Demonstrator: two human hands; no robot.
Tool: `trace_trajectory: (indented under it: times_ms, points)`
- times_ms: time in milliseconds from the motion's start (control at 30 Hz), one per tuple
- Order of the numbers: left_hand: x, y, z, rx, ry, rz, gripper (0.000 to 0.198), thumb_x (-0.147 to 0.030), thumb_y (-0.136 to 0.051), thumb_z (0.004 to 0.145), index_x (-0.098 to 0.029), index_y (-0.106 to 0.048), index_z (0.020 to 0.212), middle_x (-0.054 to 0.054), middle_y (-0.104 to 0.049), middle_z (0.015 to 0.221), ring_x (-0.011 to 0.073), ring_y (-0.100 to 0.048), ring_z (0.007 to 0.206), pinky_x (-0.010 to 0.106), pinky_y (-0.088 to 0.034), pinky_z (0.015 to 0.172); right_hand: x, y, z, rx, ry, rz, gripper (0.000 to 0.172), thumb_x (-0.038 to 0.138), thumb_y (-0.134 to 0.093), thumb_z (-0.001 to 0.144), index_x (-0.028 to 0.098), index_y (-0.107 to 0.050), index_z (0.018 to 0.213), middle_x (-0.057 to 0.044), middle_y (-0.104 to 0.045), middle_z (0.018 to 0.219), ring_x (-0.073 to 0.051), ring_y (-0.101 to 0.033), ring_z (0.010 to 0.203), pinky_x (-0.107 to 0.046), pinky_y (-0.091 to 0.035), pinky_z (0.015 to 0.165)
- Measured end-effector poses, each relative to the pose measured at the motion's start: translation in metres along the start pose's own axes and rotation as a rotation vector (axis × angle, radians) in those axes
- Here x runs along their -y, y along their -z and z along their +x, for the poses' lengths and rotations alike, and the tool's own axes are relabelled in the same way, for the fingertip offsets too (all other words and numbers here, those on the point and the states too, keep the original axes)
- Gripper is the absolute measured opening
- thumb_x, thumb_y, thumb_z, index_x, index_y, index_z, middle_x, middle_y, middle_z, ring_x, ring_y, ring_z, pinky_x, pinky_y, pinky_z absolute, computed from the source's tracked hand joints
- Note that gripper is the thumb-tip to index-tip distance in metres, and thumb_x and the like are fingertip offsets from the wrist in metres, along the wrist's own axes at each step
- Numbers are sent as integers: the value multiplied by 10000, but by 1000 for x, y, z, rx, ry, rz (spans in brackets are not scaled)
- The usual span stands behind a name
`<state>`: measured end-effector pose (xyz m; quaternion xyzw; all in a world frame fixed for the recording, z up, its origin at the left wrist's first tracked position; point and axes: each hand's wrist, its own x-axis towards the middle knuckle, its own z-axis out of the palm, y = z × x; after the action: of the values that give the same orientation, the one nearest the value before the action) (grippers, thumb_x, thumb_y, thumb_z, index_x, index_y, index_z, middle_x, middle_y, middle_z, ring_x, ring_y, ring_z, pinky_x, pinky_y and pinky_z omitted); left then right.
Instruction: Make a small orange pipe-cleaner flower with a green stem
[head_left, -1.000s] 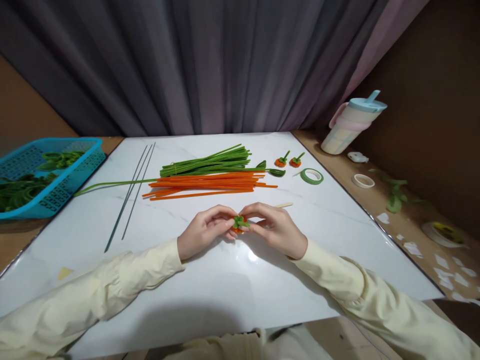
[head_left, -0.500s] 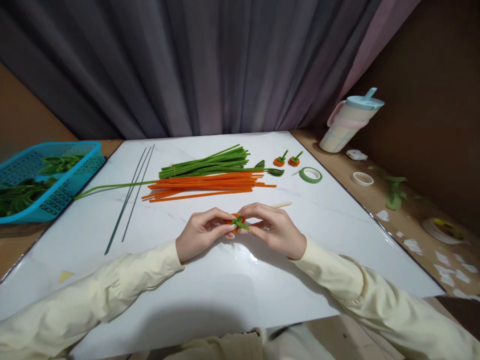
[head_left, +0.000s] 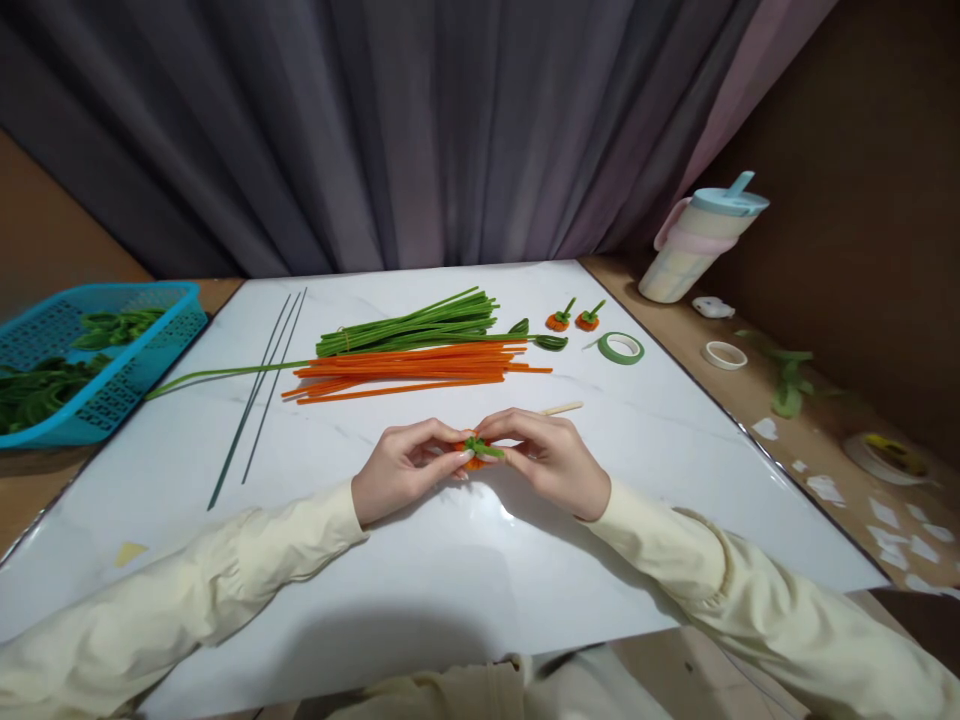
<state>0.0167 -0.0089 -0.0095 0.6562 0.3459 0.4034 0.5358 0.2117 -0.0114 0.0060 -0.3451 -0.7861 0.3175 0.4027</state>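
Note:
Between my fingertips is a small orange pipe-cleaner pumpkin (head_left: 475, 452) with a green top and stem, which points to the right. My left hand (head_left: 409, 468) pinches its left side. On the other side, my right hand (head_left: 551, 458) grips it between thumb and fingers. The fingers partly cover the orange body. Just beyond my hands lie a bundle of orange pipe cleaners (head_left: 405, 370) and a bundle of green pipe cleaners (head_left: 409, 325). Two finished-looking orange pumpkins, a left one (head_left: 558, 320) and a right one (head_left: 589, 320), rest at the back right. A thin wooden stick (head_left: 562, 408) lies behind my right hand.
Green tape (head_left: 621, 348) lies on the white table's right side. A blue basket (head_left: 112, 420) of green leafy pieces stands left, near dark thin wires (head_left: 251, 430). Along the right are a tumbler (head_left: 697, 240), a white ring (head_left: 724, 355) and paper scraps (head_left: 825, 488).
The pumpkin's stem has swung slightly upward and to the right between my fingers. My right thumb has shifted a little; both hands keep their hold in nearly the same place.

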Motion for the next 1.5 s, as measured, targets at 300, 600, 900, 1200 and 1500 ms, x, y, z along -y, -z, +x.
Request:
trace_trajectory:
  times_ms: [300, 600, 900, 1200, 1500]
  points:
    - [5, 0, -1, 19, -119, 67, 76, -181, -611, 790, -113, -615, 758, 64, -645, 795, 127, -632, 636, 269, -587, 599, -7, -3, -3, -48, 90, -43, 119, 72, -510, 812, 151, -596, 787, -85, -670, 859, -138, -637, 758, -245, -511, 645]
    - [6, 1, -1, 19, -111, 67, 68, -171, -610, 789, -103, -607, 786, 68, -642, 811, 126, -640, 624, 267, -588, 607, -9, -5, -3, -65, 124, -75, 177, 21, -476, 789, 151, -592, 754, -87, -671, 851, -128, -634, 742, -240, -503, 643]
    - [6, 1, 0, 18, -106, 120, 91, -180, -603, 794, -93, -627, 803, 82, -659, 819, 131, -649, 641, 259, -591, 608, -7, -4, -3, -63, 103, -79, 159, 56, -491, 803, 152, -608, 753, -76, -674, 837, -123, -633, 722, -235, -509, 633]
    - [3, 6, 1, 16, -189, 345, 208, -221, -575, 823, -144, -612, 1012, 75, -689, 929, 151, -661, 768, 255, -559, 694, -3, -1, 0, 3, -86, -4, 136, 133, -621, 756, 156, -626, 891, -60, -671, 884, -134, -639, 797, -201, -541, 596]
    - [7, 14, 8, 87, -488, 655, 196, -176, -538, 852, -154, -614, 1031, 74, -683, 889, 161, -616, 814, 281, -503, 738, -11, -5, -1, 58, -226, 108, 113, 116, -574, 752, 144, -592, 860, -65, -664, 858, -158, -664, 803, -274, -566, 716]
